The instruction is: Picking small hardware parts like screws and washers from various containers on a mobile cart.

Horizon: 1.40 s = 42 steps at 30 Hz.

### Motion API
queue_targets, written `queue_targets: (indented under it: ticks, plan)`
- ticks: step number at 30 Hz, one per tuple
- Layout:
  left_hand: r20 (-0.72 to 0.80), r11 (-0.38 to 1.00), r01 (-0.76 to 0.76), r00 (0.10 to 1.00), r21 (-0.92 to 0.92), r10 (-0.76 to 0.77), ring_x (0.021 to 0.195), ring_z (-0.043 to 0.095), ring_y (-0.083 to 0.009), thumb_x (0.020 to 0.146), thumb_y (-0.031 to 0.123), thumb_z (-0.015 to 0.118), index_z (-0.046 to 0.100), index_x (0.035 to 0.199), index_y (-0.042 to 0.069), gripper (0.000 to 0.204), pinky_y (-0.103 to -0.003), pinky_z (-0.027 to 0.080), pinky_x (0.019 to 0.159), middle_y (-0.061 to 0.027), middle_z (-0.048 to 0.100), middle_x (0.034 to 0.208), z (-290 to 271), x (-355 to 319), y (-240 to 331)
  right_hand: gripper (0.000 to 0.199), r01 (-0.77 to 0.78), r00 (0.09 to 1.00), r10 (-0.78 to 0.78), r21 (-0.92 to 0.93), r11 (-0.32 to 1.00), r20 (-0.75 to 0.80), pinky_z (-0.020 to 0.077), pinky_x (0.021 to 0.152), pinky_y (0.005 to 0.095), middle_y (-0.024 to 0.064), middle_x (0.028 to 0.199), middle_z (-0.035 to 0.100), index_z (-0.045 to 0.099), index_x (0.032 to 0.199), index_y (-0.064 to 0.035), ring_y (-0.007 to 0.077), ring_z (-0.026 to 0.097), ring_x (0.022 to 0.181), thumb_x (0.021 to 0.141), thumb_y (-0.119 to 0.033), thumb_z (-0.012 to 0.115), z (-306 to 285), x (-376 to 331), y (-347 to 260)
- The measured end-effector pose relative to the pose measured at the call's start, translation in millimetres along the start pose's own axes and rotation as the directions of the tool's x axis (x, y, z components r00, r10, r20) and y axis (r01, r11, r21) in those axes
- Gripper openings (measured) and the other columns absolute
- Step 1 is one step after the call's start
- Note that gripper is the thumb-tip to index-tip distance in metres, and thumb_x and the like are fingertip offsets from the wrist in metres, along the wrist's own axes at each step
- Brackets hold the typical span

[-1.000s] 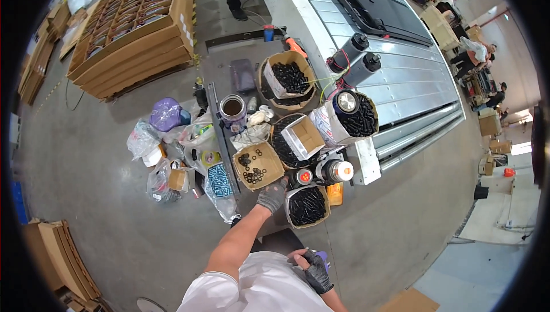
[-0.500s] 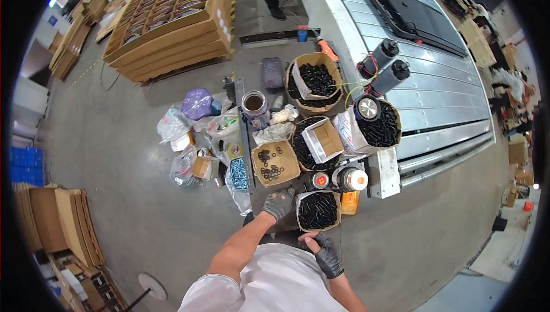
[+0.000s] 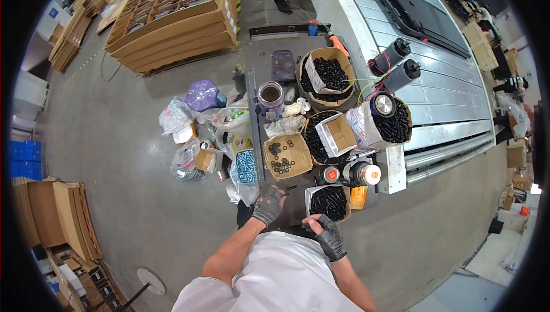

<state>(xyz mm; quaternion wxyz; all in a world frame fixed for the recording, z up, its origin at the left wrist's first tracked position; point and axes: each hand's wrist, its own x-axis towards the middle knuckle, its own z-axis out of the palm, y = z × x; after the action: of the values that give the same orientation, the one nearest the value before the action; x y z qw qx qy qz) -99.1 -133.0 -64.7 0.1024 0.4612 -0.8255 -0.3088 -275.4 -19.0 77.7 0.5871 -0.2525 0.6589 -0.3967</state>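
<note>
Two gloved hands work low over the floor: left hand [image 3: 268, 204] spread flat beside the washer box [image 3: 287, 156], right hand [image 3: 327, 233] curled at the bolt box [image 3: 328, 202], apparently picking hardware; next needs a pinch.

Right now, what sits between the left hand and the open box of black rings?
Head view: between the left hand and the open box of black rings lies only a short stretch of dark surface with one small dark piece; what the piece is cannot be told.

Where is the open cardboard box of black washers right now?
In the head view, the box of black washers sits on the floor just beyond the left hand, between the bag of blue pieces and a round tub of black parts.
</note>
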Motion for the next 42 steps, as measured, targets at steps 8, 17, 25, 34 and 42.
queue_targets:
  ticks: [8, 17, 25, 34, 42]
  plan:
    - [-0.207, 0.969, 0.028, 0.975, -0.247, -0.080, 0.092, 0.061, -0.0376, 0.085, 0.012, 0.059, 0.061, 0.108, 0.005, 0.024, -0.046, 0.050, 0.077, -0.0200, 0.062, 0.100, 7.3, 9.5, -20.3, 0.024, -0.001, 0.993, 0.011, 0.091, 0.996, -0.116, 0.0505, 0.077, 0.0293, 0.0056, 0.094, 0.066, 0.062, 0.102, -0.0019, 0.0140, 0.063, 0.085, 0.094, -0.024, 0.056, 34.3, 1.7, 26.0]
    - [-0.022, 0.683, 0.326, 0.894, -0.654, -0.447, 0.070, 0.063, -0.0143, 0.090, 0.013, 0.063, 0.063, 0.102, -0.002, 0.019, -0.031, 0.052, 0.064, -0.0063, 0.066, 0.079, 34.2, -24.2, -62.8, 0.030, 0.106, 0.926, -0.371, -0.990, 0.090, 0.066, 0.0530, 0.068, 0.0453, 0.0153, 0.095, 0.066, 0.059, 0.113, -0.0061, 0.0306, 0.066, 0.084, 0.085, -0.014, 0.052, 89.7, 132.2, 37.2]
    - [0.370, 0.236, 0.537, 0.780, -0.810, -0.504, 0.079, 0.065, -0.0183, 0.089, 0.020, 0.063, 0.065, 0.106, 0.000, 0.026, -0.032, 0.053, 0.070, -0.0087, 0.067, 0.089, -10.3, -25.9, -41.2, 0.017, 0.434, 0.884, -0.249, -0.892, 0.126, 0.395, 0.0489, 0.066, 0.0432, 0.0146, 0.075, 0.066, 0.066, 0.078, -0.0090, 0.0311, 0.066, 0.072, 0.075, -0.024, 0.060, 77.1, 129.8, 0.9]
    - [0.386, 0.044, 0.434, 0.840, -0.900, -0.381, 0.066, 0.057, -0.0184, 0.085, 0.006, 0.068, 0.059, 0.103, -0.003, 0.023, -0.033, 0.055, 0.060, -0.0052, 0.056, 0.079, -3.6, -32.5, -82.4, 0.026, 0.348, 0.913, -0.303, -0.136, 0.927, 0.272, 0.0434, 0.066, 0.0310, 0.0063, 0.089, 0.063, 0.065, 0.106, -0.0047, 0.0192, 0.055, 0.077, 0.083, -0.009, 0.053, 121.4, 121.4, 77.6]
    - [0.406, 0.447, 0.431, 0.900, -0.784, -0.157, 0.100, 0.064, -0.0192, 0.099, 0.023, 0.047, 0.060, 0.122, -0.002, 0.036, -0.029, 0.049, 0.087, -0.0118, 0.067, 0.107, -47.2, -29.3, -56.0, 0.007, 0.385, 0.923, -0.304, -0.523, 0.761, 0.237, 0.0462, 0.064, 0.0273, 0.0143, 0.092, 0.060, 0.053, 0.088, 0.0027, 0.0174, 0.057, 0.080, 0.082, 0.003, 0.050, 102.5, 120.9, 67.0]
